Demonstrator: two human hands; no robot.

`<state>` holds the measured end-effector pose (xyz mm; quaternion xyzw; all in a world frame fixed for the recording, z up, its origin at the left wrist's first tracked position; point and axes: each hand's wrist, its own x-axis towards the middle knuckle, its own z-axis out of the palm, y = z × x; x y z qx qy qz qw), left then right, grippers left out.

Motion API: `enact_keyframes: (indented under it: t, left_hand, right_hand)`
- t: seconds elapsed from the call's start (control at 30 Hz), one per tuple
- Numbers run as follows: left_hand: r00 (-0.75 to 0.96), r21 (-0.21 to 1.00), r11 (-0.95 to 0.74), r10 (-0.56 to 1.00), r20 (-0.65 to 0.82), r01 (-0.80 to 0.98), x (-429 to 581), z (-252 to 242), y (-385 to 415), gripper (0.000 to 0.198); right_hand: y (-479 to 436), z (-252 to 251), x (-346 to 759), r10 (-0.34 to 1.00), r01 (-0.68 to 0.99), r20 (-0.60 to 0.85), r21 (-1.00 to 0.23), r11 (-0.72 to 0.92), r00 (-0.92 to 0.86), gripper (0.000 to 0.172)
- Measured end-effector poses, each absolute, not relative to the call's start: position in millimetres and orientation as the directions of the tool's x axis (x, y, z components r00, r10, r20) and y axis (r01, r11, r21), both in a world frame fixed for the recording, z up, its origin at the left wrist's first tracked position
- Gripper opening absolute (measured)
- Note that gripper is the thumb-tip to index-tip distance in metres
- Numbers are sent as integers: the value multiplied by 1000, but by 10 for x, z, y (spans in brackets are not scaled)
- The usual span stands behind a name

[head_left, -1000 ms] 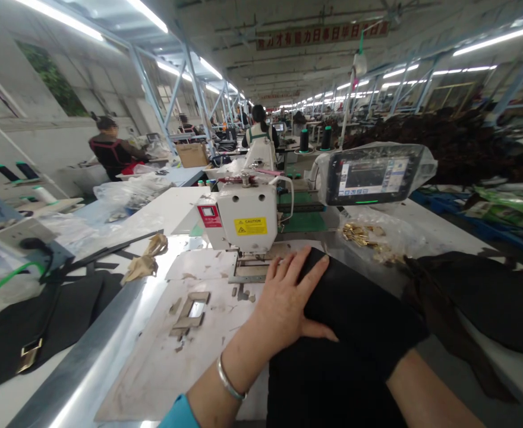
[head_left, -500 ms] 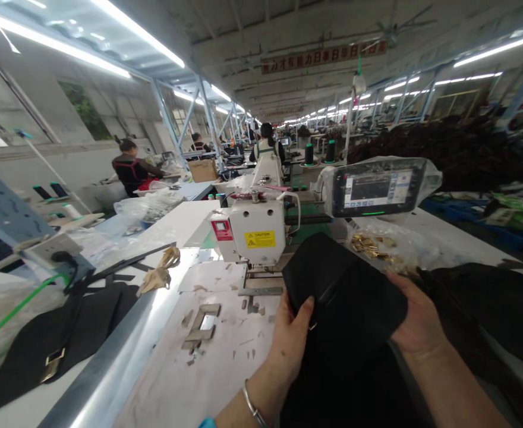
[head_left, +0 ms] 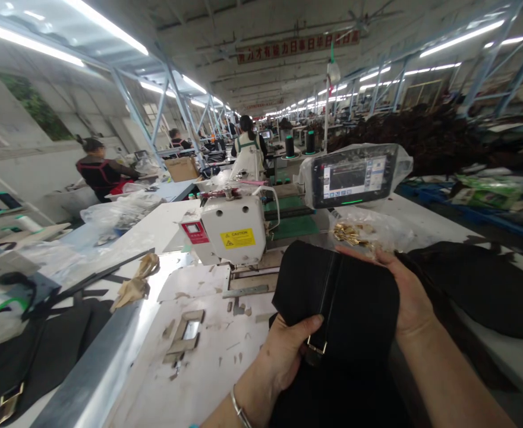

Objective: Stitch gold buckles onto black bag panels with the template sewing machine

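While the left hand (head_left: 283, 353) grasps the lower left edge of a black piece (head_left: 364, 303), its thumb lies across the front, just above a gold-toned buckle (head_left: 317, 351) on a narrow black strap (head_left: 331, 291). The right hand (head_left: 408, 294) holds the same piece along its upper right edge, its grip closed around that side with some fingers partly hidden behind. The piece is raised and tilted right of the lower centre of the frame. At centre, just beyond it, stands a white sewing machine (head_left: 232, 217) with a yellow caution label (head_left: 238, 239); a pale sheet (head_left: 154, 356) with a rectangular cutout lies at lower left of centre. A plastic-wrapped screen (head_left: 355, 177) is at right of centre, above a clear bag (head_left: 395, 232) of gold-coloured fittings (head_left: 353, 235) on the white counter (head_left: 422, 220). Another buckled black panel (head_left: 3, 356) lies at lower left, and a person (head_left: 98, 169) sits at work at left.
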<state>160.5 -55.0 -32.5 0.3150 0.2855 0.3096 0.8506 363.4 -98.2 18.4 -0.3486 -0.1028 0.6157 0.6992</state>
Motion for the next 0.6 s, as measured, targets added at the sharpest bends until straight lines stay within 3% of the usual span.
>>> enact_keyframes:
  t: [0.13,0.3,0.6]
  left_hand:
    - [627,709,597,727,-279,-376,1616,-333,-572,58]
    - [614,702,603,731,-297,-378,1631,-347,-567,58]
    - [641,701,611,712,-285,-367,1608,-321,-564,53]
  right_hand:
    - [-975,89,3663,958,-780,-202,-625,34,204,62]
    - [-980,45,3662,971,-742,-149,-670,38,185,53]
    - [-929,130,3626,892,-776,-364,-630,-24,267,42]
